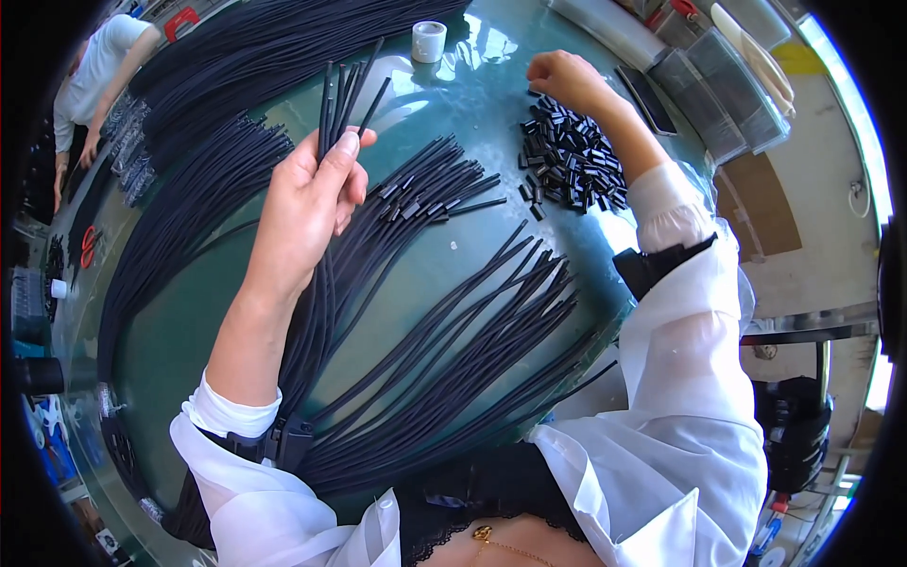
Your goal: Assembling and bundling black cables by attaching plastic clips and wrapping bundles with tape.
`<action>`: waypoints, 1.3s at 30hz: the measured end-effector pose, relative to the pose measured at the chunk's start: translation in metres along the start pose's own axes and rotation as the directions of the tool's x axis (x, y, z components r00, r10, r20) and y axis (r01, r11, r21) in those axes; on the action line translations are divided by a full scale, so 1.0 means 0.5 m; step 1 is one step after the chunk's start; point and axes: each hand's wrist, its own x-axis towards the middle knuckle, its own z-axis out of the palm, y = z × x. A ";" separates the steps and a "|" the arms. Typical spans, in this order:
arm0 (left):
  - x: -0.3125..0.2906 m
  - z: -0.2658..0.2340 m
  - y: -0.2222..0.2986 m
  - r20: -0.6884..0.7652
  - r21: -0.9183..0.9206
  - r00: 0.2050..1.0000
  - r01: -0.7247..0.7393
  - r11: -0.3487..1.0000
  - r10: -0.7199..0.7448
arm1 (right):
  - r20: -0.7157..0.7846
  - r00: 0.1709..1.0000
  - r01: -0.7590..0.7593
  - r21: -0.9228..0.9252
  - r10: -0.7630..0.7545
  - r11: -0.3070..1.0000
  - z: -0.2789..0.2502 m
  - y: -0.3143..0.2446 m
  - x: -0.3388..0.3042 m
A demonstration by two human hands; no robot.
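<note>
My left hand [312, 189] is closed around a small bunch of black cords [342, 99], their cut ends sticking up above the thumb. At the far right, my right hand [571, 81] hovers at the upper edge of a pile of short black tube pieces [576, 156]. Its fingers are curled together, and whatever may be between them is hidden. Just right of my left hand lies a bundle of black cords [444, 156], several with short black sleeves [408, 203] near their ends. Nearer to me, loose black cords [510, 321] spread across the green table [217, 321].
A white roll [429, 42] stands at the back. Thick cord bundles [189, 189] curve along the left, by orange-handled scissors [88, 246]. Clear plastic boxes [723, 90] and a dark flat phone-like object [646, 99] sit at the right. Another person [99, 76] works at the far left.
</note>
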 end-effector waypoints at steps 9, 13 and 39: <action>0.000 -0.009 0.005 -0.020 -0.118 0.989 0.144 0.983 -0.147 | 0.082 0.991 0.058 0.469 -0.109 0.881 0.002 -0.059 0.006; -0.012 -0.011 0.003 -0.063 -0.065 0.989 0.126 0.990 -0.130 | -0.025 0.936 0.221 0.820 -0.352 0.529 -0.045 -0.211 -0.075; 0.017 -0.038 -0.035 -0.002 0.239 0.980 -0.192 0.952 0.198 | -0.062 0.957 0.289 0.254 -0.282 0.923 -0.053 -0.189 -0.124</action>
